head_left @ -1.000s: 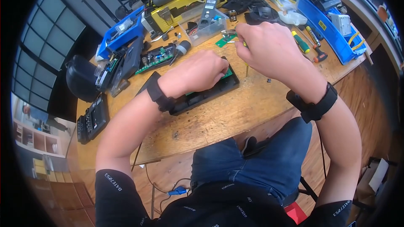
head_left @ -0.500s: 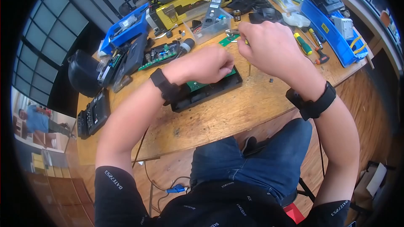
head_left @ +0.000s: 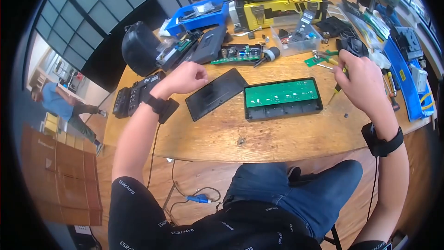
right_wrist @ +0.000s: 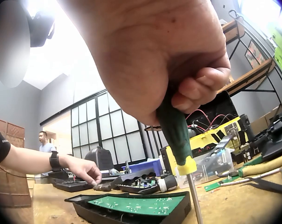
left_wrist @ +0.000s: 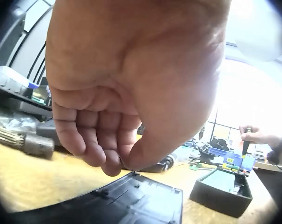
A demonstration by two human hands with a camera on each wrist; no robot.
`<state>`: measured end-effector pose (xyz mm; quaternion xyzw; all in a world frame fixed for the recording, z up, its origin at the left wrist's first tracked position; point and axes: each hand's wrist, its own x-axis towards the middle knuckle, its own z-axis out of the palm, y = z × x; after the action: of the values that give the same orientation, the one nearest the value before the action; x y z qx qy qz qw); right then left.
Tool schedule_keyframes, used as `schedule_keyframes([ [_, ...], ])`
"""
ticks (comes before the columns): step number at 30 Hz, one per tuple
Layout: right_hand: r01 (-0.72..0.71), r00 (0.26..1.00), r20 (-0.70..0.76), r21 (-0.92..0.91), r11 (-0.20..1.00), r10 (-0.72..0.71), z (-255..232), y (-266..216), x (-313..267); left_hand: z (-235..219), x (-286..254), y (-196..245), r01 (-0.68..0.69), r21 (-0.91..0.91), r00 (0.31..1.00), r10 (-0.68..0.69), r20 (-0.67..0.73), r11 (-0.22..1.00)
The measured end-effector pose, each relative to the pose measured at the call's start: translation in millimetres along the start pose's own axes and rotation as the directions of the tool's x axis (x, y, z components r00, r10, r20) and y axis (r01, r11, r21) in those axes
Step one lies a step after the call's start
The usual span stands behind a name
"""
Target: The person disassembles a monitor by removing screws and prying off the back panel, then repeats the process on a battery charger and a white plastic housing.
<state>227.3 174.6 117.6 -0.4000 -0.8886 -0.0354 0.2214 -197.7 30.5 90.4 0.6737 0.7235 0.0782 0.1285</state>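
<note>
My right hand (head_left: 360, 76) grips a screwdriver (right_wrist: 176, 133) by its dark green handle with a yellow collar, its shaft pointing down to the table beside a black case (head_left: 284, 113). A green circuit board (head_left: 282, 93) lies in that case, which is uncovered on top. To the left of the case, a flat black cover (head_left: 217, 95) lies on the wood. Over the cover's left end hovers my left hand (head_left: 185, 79). Its fingers are loosely curled, thumb near the fingertips in the left wrist view, with nothing visible between them.
Behind the case stand a clear plastic bin (head_left: 296, 44), a yellow toolbox (head_left: 277, 14) and a blue tray (head_left: 199, 18). Pliers (head_left: 323, 55) lie near my right hand, a long blue bin (head_left: 407, 78) at the right edge. A person (head_left: 60, 102) is at far left.
My left hand has moved left, away from the case to above the cover, exposing the circuit board. The right hand keeps the screwdriver beside the case. The head view has turned left.
</note>
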Motion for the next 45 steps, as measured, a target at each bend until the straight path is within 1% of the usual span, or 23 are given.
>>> schedule_keyframes([
  [1, -0.004, 1.000, -0.003, 0.004, 1.000, 0.004, 1, 0, 1, 3, -2, -7, 0.041, -0.013, 0.999, -0.041, -0.002, 0.999],
  [6, 0.005, 1.000, 0.004, 0.002, 1.000, -0.005, 2, -2, 4, 12, -2, -24, 0.018, -0.034, 1.000, -0.018, -0.001, 0.999],
  [8, 0.006, 1.000, 0.007, -0.003, 1.000, -0.006, 2, -3, 5, 15, 0, -25, 0.009, -0.031, 1.000, -0.009, 0.009, 0.999],
  [10, 0.021, 1.000, 0.003, 0.003, 1.000, -0.021, 3, -2, 6, 17, 3, -23, 0.040, 0.014, 0.999, -0.041, 0.036, 0.999],
  [14, 0.019, 1.000, -0.005, -0.008, 1.000, -0.019, 1, -3, 5, 21, 5, -28, 0.012, 0.052, 1.000, -0.012, 0.016, 0.999],
  [17, -0.011, 1.000, 0.025, -0.025, 1.000, 0.011, 2, -3, 5, 19, 2, -28, -0.013, 0.059, 1.000, 0.013, 0.008, 0.998],
  [18, -0.004, 1.000, 0.023, -0.006, 1.000, 0.005, 5, -1, 6, 17, 0, -26, 0.014, 0.049, 1.000, -0.013, -0.018, 0.999],
  [20, -0.023, 0.999, 0.027, -0.038, 0.999, 0.024, 1, 10, 4, 18, 7, -8, 0.006, -0.012, 0.998, -0.006, -0.067, 1.000],
  [22, -0.038, 0.999, 0.037, -0.002, 0.999, 0.038, -3, 26, 4, 23, 14, 21, -0.039, -0.095, 0.993, 0.028, -0.110, 0.995],
  [23, -0.109, 0.993, 0.054, 0.017, 0.994, 0.108, -10, 30, 5, 25, 17, 36, -0.055, -0.129, 0.991, 0.039, -0.128, 0.990],
  [24, -0.142, 0.990, 0.004, 0.057, 0.988, 0.142, -9, 44, 5, 29, 21, 51, -0.054, -0.208, 0.994, 0.032, -0.109, 0.977],
  [25, -0.162, 0.985, -0.044, 0.110, 0.981, 0.168, -2, 57, 6, 38, 28, 61, -0.080, -0.224, 0.993, 0.057, -0.106, 0.971],
  [26, -0.172, 0.983, -0.043, 0.092, 0.981, 0.177, 5, 70, 5, 45, 33, 71, -0.166, -0.253, 0.982, 0.137, -0.128, 0.953],
  [27, -0.215, 0.973, -0.041, 0.201, 0.956, 0.228, 12, 85, 2, 51, 37, 80, -0.245, -0.278, 0.966, 0.209, -0.153, 0.929],
  [28, -0.253, 0.961, -0.033, 0.311, 0.916, 0.276, 19, 96, -2, 52, 41, 90, -0.291, -0.214, 0.953, 0.263, -0.147, 0.933],
  [29, -0.258, 0.959, -0.030, 0.306, 0.916, 0.280, 25, 102, -7, 55, 45, 98, -0.294, -0.220, 0.953, 0.267, -0.144, 0.930],
  [31, -0.344, 0.934, 0.097, 0.501, 0.794, 0.343, 36, 109, -21, 58, 54, 108, -0.370, -0.207, 0.927, 0.345, -0.149, 0.906],
  [34, -0.265, 0.963, 0.066, 0.426, 0.865, 0.262, 48, 113, -46, 59, 61, 111, -0.390, -0.185, 0.921, 0.376, -0.107, 0.902],
  [35, -0.227, 0.974, 0.063, 0.383, 0.895, 0.220, 47, 103, -51, 60, 61, 111, -0.390, -0.180, 0.921, 0.381, -0.082, 0.903],
  [36, -0.373, 0.917, 0.247, 0.245, 0.895, 0.314, 36, 94, -54, 59, 62, 111, -0.387, -0.182, 0.922, 0.378, -0.083, 0.904],
  [38, -0.354, 0.919, 0.260, 0.205, 0.913, 0.298, 38, 87, -62, 54, 61, 112, -0.354, -0.157, 0.933, 0.360, 0.007, 0.922],
  [44, -0.269, 0.941, 0.234, 0.089, 0.959, 0.243, 45, 86, -61, 47, 52, 119, -0.322, -0.107, 0.943, 0.329, 0.056, 0.941],
  [45, -0.227, 0.953, 0.223, 0.071, 0.971, 0.206, 45, 85, -61, 48, 51, 120, -0.306, -0.104, 0.948, 0.313, 0.058, 0.946],
])
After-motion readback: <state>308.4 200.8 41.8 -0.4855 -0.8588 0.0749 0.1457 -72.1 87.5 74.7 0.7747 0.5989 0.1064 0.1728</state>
